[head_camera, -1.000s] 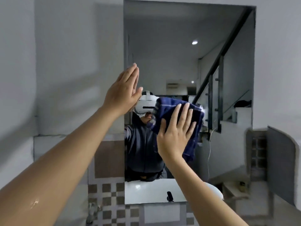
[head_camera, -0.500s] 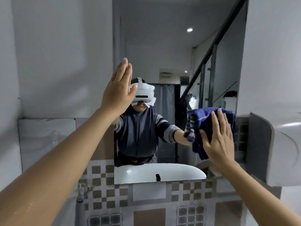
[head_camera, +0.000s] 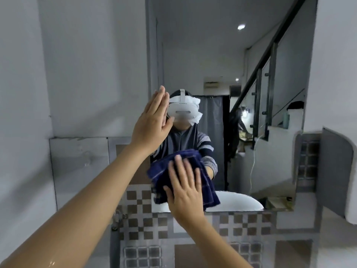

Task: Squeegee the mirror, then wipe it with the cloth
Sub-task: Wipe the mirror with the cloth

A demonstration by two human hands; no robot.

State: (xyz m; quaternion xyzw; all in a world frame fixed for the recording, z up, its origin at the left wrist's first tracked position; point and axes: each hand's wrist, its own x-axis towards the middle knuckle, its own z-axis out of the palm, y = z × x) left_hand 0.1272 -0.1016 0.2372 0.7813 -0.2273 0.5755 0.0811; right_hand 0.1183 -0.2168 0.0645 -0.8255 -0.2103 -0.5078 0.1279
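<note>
Cloth (head_camera: 160, 172) under right hand (head_camera: 185, 189), now leftward near mirror (head_camera: 212, 55) bottom-left edge

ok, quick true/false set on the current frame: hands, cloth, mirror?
1. The right hand presses a dark blue cloth against the mirror with straight fingers. True.
2. The cloth is at the mirror's top right corner. False: it is at the lower left, near the bottom edge.
3. The left hand holds a squeegee. False: it is raised at the mirror's left edge with straight fingers and holds nothing. No squeegee is in view.
4. The wall below the mirror has checkered tiles. True.
</note>
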